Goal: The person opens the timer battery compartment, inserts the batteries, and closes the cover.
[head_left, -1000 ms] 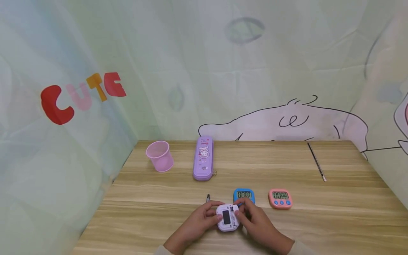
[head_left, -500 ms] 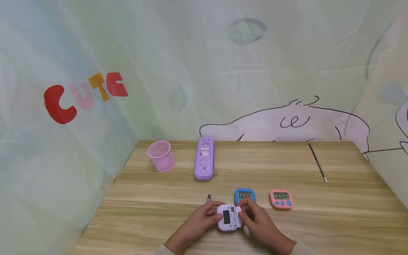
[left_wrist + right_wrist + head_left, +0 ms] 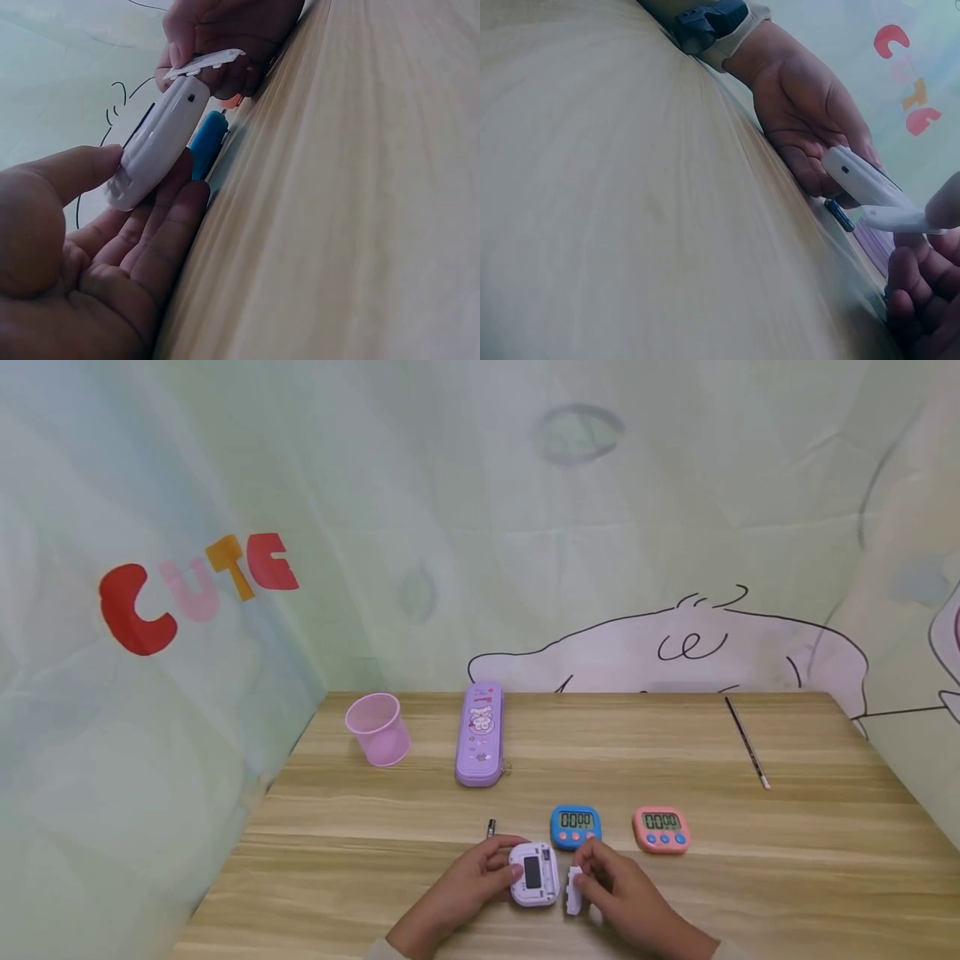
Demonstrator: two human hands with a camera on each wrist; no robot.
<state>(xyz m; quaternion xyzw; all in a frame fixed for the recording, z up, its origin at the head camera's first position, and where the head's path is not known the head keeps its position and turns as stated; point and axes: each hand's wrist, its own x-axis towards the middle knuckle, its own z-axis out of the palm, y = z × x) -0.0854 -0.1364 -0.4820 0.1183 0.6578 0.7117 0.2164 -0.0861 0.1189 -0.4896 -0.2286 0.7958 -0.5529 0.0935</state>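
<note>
A white digital timer (image 3: 534,875), its back turned up and its battery slot uncovered, is held by my left hand (image 3: 474,878) with the thumb on its near-left edge. Just to the right, my right hand (image 3: 621,890) pinches the white battery cover (image 3: 573,891) between thumb and fingers. The cover is apart from the timer in the head view. In the left wrist view the cover (image 3: 206,64) appears beyond the timer's end (image 3: 156,142). A small dark battery (image 3: 491,827) lies on the table behind my left hand; it also shows in the right wrist view.
A blue timer (image 3: 575,827) lies just behind my right hand, and a pink timer (image 3: 661,830) lies further right. Toward the back stand a pink cup (image 3: 378,730) and a purple pencil case (image 3: 480,735). A pencil (image 3: 747,743) lies at the back right of the wooden table (image 3: 330,860).
The battery cover has lifted off the timer's back and moved right in my right hand. My left hand keeps the timer in about the same place.
</note>
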